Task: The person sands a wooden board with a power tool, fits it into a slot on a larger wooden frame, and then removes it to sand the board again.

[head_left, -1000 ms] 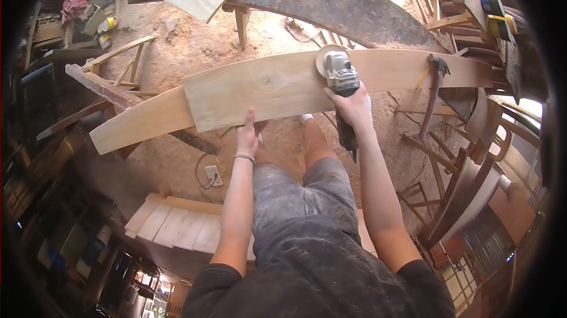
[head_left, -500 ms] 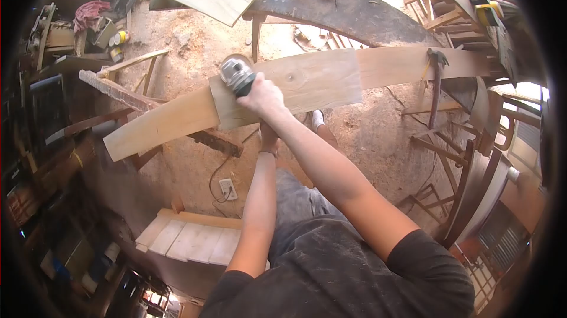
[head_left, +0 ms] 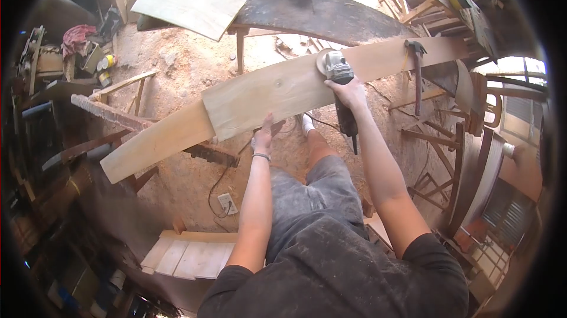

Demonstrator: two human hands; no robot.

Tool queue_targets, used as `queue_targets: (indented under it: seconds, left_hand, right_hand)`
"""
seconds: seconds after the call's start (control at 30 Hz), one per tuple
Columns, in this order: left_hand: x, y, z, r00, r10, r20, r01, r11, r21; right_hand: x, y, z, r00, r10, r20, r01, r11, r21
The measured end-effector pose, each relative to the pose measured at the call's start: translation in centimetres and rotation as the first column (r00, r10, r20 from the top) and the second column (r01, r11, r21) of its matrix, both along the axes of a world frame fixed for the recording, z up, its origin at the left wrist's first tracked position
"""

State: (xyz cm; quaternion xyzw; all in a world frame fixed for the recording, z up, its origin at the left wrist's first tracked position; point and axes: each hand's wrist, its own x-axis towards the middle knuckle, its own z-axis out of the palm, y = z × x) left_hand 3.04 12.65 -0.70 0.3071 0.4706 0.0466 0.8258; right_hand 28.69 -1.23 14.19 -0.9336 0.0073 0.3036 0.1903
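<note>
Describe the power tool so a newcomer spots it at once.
Find the long pale board crossing the view, with a shorter board on it. At the shorter board's right end, the right hand grips the power tool. Unlike the hammer farther right, it has a silvery head and a round disc.

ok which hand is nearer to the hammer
Right. The right hand, gripping the grinder, is a short way left of the hammer; the left hand, at the near edge of the board under the grinder, is farther left.
</note>
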Motion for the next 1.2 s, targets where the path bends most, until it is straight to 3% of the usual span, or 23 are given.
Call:
queue_targets:
  seconds: [0.23, 0.37, 0.47, 0.67, 0.97, 1.2]
  left_hand:
    - [0.5, -1.0, -0.8, 0.997, 0.07, 0.038, -0.068, 0.997, -0.045]
    - [1.2, -1.8, -0.3, 0.991, 0.131, 0.04, -0.128, 0.989, -0.074]
    - [1.2, -1.9, -0.6, 0.984, 0.17, 0.048, -0.167, 0.984, -0.057]
    - [1.1, -1.9, -0.1, 0.99, 0.138, -0.021, -0.138, 0.99, -0.027]
    - [2.5, -3.2, 1.0, 0.971, 0.22, -0.089, -0.214, 0.974, 0.076]
    - [1.9, -2.6, -0.1, 0.977, 0.196, -0.089, -0.191, 0.98, 0.062]
  right_hand:
    - [-0.4, -0.4, -1.1, 0.991, 0.126, -0.044, -0.123, 0.991, 0.058]
    - [3.3, -2.9, -0.1, 1.0, -0.015, 0.02, 0.014, 0.999, 0.047]
    - [1.8, -7.0, 0.0, 0.997, 0.08, -0.015, -0.078, 0.992, 0.096]
    - [-2.3, -11.7, 1.3, 0.978, 0.158, -0.139, -0.157, 0.987, 0.018]
    - [6.9, -6.6, 0.9, 0.974, 0.214, -0.072, -0.206, 0.973, 0.108]
    - [1.9, -9.9, 0.8, 0.98, 0.18, -0.085, -0.171, 0.979, 0.107]
